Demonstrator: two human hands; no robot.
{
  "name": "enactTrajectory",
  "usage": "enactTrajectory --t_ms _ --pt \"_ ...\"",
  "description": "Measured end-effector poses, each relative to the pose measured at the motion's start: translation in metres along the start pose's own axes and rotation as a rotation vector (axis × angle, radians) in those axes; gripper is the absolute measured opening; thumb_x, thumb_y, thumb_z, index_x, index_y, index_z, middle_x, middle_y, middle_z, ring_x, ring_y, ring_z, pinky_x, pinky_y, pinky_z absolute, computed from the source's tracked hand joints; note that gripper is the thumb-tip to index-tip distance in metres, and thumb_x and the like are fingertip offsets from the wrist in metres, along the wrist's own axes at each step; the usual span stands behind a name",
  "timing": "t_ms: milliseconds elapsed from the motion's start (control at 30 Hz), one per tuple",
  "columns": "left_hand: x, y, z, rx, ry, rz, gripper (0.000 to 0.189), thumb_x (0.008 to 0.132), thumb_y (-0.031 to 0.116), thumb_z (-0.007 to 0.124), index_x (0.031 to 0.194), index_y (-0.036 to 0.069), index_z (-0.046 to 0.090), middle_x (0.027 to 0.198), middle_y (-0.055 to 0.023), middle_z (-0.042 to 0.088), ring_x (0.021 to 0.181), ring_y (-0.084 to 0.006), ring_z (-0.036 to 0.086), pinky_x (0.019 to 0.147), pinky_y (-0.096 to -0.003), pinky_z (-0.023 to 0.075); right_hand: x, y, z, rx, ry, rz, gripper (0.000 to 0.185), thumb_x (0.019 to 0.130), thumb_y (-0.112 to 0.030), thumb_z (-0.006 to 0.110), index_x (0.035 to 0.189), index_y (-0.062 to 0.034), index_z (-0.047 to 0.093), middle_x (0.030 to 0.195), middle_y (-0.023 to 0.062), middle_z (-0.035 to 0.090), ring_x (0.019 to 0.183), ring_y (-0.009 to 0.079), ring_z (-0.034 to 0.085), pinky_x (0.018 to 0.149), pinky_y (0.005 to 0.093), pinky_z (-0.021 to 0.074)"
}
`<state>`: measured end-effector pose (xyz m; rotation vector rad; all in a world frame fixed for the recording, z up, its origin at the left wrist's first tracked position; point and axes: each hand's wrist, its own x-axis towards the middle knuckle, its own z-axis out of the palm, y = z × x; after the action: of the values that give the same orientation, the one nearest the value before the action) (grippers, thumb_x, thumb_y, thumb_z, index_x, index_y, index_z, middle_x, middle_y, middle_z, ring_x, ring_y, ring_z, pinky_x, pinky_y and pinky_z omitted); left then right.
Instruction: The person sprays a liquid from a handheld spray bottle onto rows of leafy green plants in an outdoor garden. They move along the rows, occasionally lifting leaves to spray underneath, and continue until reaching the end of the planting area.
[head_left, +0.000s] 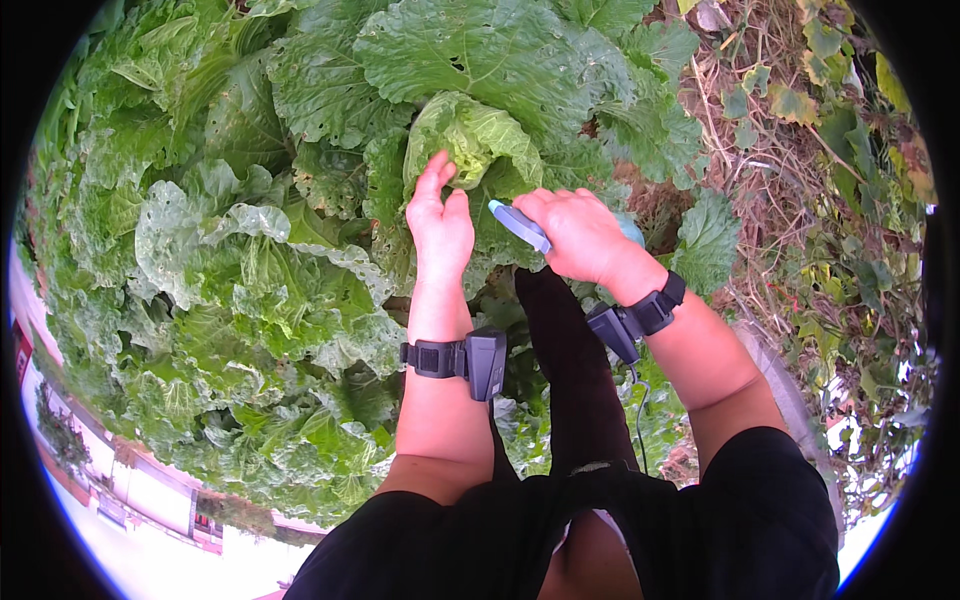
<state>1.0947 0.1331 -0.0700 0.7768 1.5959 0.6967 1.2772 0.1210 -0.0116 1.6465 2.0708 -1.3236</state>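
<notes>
A pale green cabbage head (466, 139) with loose, curled leaves stands before me among large outer leaves (480, 49) that have small holes. My left hand (441, 214) is at the near left side of this head, its fingers apart and partly raised, holding nothing. To the right, my right hand (574, 229) is closed around a blue-grey handle (521, 225) with a light turquoise end. What tool the handle belongs to cannot be told. Behind the right wrist a rounded light-blue thing (630, 229) shows in part.
Dense leafy cabbage plants (225, 247) spread to the left and around my legs. Dry stems and vines (750, 142) lie at the right, beside a pale curved edge (776, 375). A black device is strapped on each wrist; a cable hangs from the right one.
</notes>
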Motion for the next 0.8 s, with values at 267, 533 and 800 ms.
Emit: enactTrajectory --t_ms 267,533,800 --pt "-0.002 0.019 -0.024 -0.506 0.246 -0.049 0.056 0.101 0.024 0.044 0.153 0.011 0.03 0.156 -0.0174 0.033 0.144 -0.031 0.031 0.117 -0.0507 0.0172 0.0 -0.023 0.008 -0.042 0.019 0.051 0.042 0.069 0.0 0.063 0.109 -0.01 0.059 0.098 0.0099 0.065 0.096 0.0331 0.062 0.082 0.0439 0.0472" --pt "-0.006 0.016 -0.035 -0.631 0.248 -0.076 0.06 0.103 0.041 0.039 0.153 0.009 0.029 0.159 -0.0179 0.028 0.148 -0.0322 0.024 0.118 -0.0511 0.0123 -0.001 -0.052 0.007 0.076 0.173 -0.007 0.039 0.069 0.0 0.061 0.107 -0.0083 0.059 0.099 0.0131 0.065 0.096 0.0363 0.062 0.083 0.0449 0.0493" --pt "-0.007 0.016 -0.039 -0.637 0.221 -0.073 0.071 0.101 0.053 0.037 0.155 0.007 0.025 0.16 -0.0189 0.025 0.148 -0.0327 0.021 0.118 -0.0524 0.0115 0.021 -0.062 0.006 0.304 0.057 0.355 0.04 0.07 -0.005 0.066 0.11 -0.0067 0.059 0.101 0.0168 0.066 0.099 0.0387 0.063 0.084 0.0462 0.0505"
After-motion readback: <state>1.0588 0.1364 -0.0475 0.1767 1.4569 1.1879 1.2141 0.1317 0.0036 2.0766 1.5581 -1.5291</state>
